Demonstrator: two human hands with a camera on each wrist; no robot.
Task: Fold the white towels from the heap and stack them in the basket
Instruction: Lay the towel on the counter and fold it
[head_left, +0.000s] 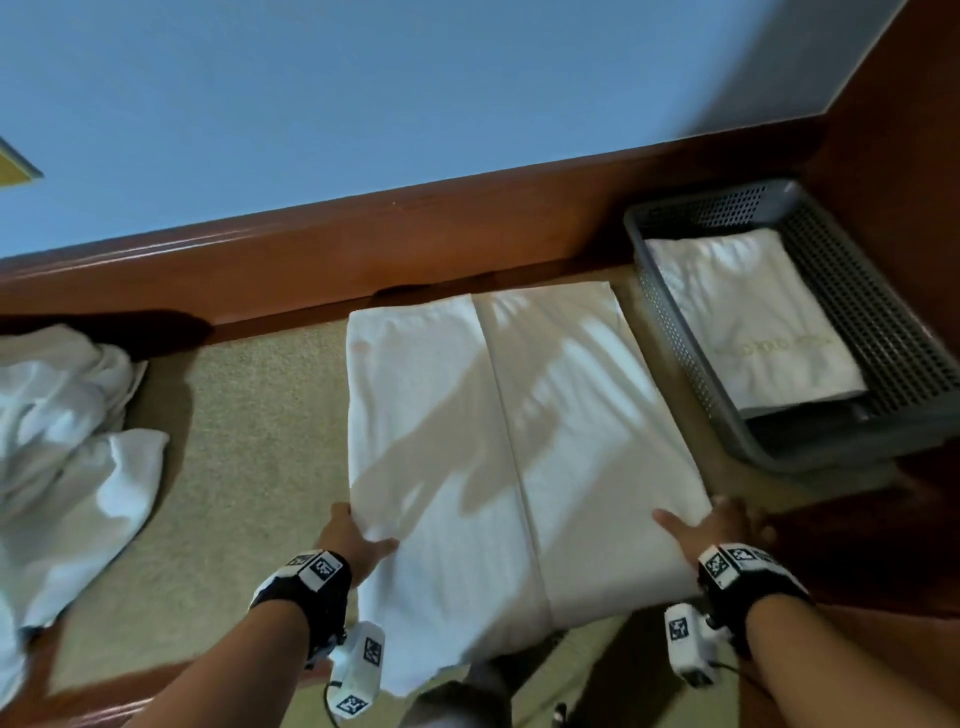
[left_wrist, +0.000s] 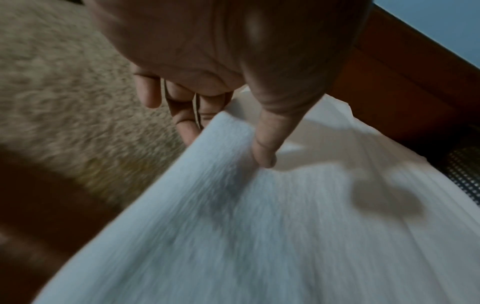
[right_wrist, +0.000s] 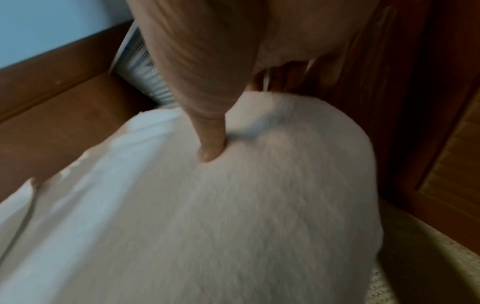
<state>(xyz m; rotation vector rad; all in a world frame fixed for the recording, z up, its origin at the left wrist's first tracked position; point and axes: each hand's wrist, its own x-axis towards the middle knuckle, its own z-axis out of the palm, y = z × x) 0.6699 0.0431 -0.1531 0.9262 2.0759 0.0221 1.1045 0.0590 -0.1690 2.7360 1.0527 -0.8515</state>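
A white towel (head_left: 509, 441), folded lengthwise with a seam down its middle, lies on the beige mat (head_left: 260, 426). My left hand (head_left: 353, 535) grips its near left edge, thumb on top and fingers underneath; the left wrist view shows the thumb (left_wrist: 265, 148) pressing into the cloth (left_wrist: 259, 226). My right hand (head_left: 711, 525) grips the near right edge the same way, with its thumb (right_wrist: 210, 148) dug into the towel (right_wrist: 233, 216). A grey perforated basket (head_left: 675, 322) at the right holds one folded towel (head_left: 748, 322). The heap of unfolded towels (head_left: 67, 441) lies at the far left.
A reddish wooden ledge (head_left: 415, 234) runs along the back of the mat below a blue wall (head_left: 415, 93). Wooden panelling (head_left: 893, 130) stands behind and to the right of the basket. Bare mat separates the heap from the towel.
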